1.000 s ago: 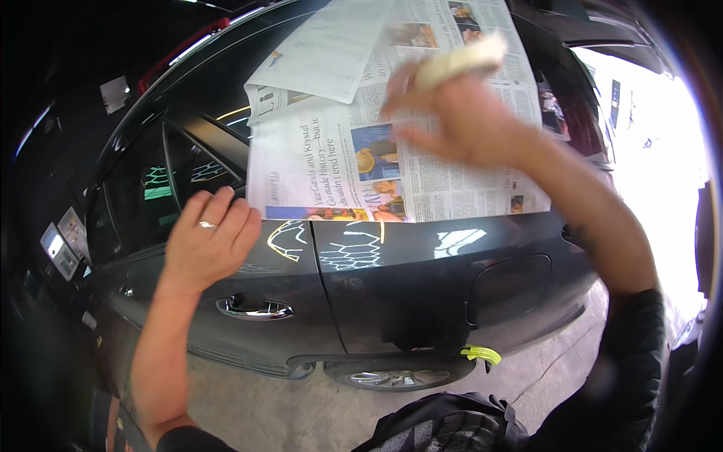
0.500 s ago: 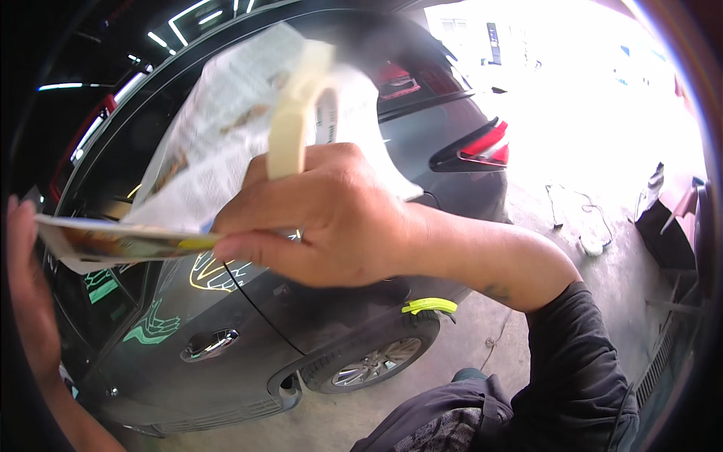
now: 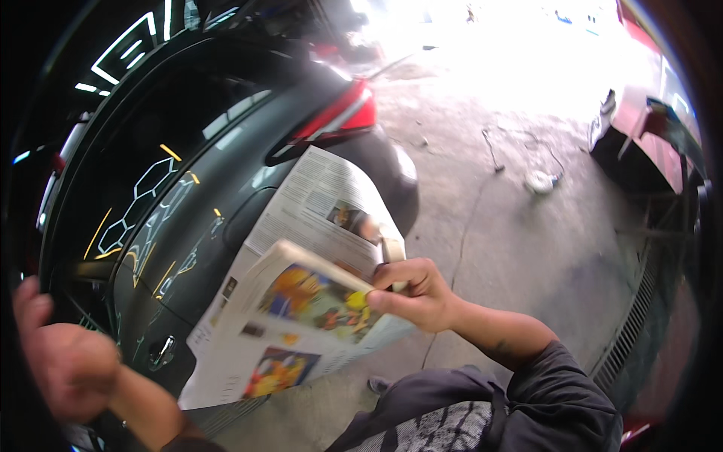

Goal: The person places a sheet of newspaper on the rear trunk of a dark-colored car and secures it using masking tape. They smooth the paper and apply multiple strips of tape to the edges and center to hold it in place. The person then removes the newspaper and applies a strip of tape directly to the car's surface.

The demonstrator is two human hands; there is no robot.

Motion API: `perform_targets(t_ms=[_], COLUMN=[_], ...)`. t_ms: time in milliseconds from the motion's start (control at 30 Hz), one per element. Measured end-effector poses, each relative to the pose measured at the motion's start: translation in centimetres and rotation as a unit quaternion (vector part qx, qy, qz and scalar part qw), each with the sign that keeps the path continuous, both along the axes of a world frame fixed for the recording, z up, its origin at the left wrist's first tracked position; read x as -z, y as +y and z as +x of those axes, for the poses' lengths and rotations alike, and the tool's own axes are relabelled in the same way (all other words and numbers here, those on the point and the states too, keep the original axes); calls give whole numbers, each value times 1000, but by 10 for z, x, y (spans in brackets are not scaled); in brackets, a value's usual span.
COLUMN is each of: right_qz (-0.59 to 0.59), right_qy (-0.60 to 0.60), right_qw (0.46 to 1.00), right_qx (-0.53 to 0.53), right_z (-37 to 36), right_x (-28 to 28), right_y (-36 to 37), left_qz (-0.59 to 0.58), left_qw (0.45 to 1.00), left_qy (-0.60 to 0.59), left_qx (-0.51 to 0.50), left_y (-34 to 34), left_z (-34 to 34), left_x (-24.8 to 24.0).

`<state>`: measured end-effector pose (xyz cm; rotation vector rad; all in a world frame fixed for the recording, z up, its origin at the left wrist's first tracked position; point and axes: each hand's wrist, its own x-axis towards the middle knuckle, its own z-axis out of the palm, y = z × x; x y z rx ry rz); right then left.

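My right hand grips a newspaper by its edge, thumb on the near side. A roll of cream masking tape sits at the fingers of that same hand, against the paper. The newspaper hangs partly unfolded beside the dark grey car, its colour pictures and columns of print showing. At the far left, my left hand is raised near the car's side and blurred; its fingers look stretched apart, with nothing visible in them.
A red tail light and a chrome door handle are on the car. On the concrete floor lie a cable and a pale round tool. A floor grating runs along the right, near a dark panel.
The view has shifted toward the car's rear. My right hand has lowered the newspaper and tape, opening the sheets toward me. My left hand has come away from the paper's edge.
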<state>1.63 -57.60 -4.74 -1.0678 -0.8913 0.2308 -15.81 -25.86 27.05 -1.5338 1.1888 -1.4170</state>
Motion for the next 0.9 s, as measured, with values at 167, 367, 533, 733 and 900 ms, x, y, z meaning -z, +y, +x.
perform_targets(t_ms=[167,367,533,733,900], right_qz=[4,183,253,222,147], right_qy=[248,440,468,453,371], right_qw=[963,861,794,791,799], right_qx=[105,177,293,345,450], right_z=[19,63,119,293,443], right_x=[110,151,158,163,166], right_y=[-143,-291,-348,-433,-527], left_qz=[-150,-375,-493,-645,-608], left_qw=[978,888,771,554,350], left_qy=[148,264,394,512,684], left_qx=[16,41,-90,-123,-200], left_y=[-129,-164,-176,-236,-316], left_z=[98,201,286,424,532], left_x=[114,198,305,452,491])
